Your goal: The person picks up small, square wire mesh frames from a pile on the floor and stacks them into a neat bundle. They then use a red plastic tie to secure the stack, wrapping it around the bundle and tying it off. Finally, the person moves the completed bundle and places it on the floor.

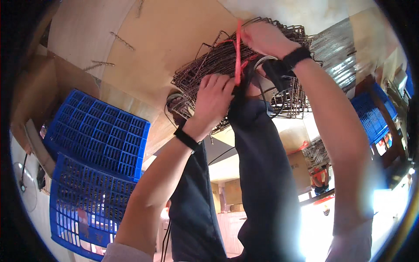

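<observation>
A thick stack of dark, bent wire frames (205, 65) lies at the top middle, at my knees and feet. A red plastic tie strip (238, 56) runs across the stack, pulled fairly straight between my hands. My right hand (266, 38) is closed round the strip's far end. My left hand (214, 96) has its fingers curled at the near end, resting against the wires. More red strip shows among the wires beneath. Black bands circle both wrists, and a black device (279, 73) with a cable sits by the right one.
Blue plastic crates (98, 131) stand at the left beside a cardboard box (37, 83). Loose twisted wire pieces (122, 40) lie on the tan board (161, 48). Another blue crate (373, 109) stands at the right. My dark-trousered legs (262, 166) rise below the stack.
</observation>
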Tool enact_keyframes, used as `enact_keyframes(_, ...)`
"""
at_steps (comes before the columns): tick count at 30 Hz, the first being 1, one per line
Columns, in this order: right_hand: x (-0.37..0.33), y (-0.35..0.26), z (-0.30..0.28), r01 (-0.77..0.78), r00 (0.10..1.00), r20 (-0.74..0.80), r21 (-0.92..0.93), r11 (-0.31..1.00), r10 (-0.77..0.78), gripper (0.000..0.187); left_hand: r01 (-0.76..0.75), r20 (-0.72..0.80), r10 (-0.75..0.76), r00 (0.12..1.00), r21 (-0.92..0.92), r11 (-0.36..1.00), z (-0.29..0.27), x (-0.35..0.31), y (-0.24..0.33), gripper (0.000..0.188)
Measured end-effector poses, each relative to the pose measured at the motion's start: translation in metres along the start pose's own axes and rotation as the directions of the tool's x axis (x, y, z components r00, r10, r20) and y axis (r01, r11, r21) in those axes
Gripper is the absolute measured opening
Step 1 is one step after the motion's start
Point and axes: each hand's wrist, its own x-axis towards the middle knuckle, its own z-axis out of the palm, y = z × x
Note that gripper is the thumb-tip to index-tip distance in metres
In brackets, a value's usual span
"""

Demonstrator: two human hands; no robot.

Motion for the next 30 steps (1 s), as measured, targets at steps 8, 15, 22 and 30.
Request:
enact_keyframes(8,-0.162,0.003,-0.019,-0.166,0.843,-0.433,0.354,0.92,0.319,0.021,0.111,0.007,-0.111,0.994,0.05,0.993,-0.051,-0.065,-0.01,0.044)
enact_keyframes(15,-0.337,-0.103,0.062,-0.203,0.361,0.294,0.951,-0.233,0.885,0.02,0.155,0.087,-0.157,0.984,0.029,0.987,-0.084,-0.13,-0.029,0.03)
enact_keyframes(22,-0.332,-0.129,0.04,0.038,0.498,0.27,0.943,-0.332,0.824,0.015,0.326,0.221,-0.308,0.925,-0.046,0.944,-0.09,-0.191,-0.071,0.021)
enact_keyframes(30,-0.271,-0.15,-0.002,0.297,0.667,-0.042,0.931,-0.214,0.744,0.013,0.426,0.234,-0.376,0.897,-0.228,0.875,-0.054,-0.23,-0.081,0.021)
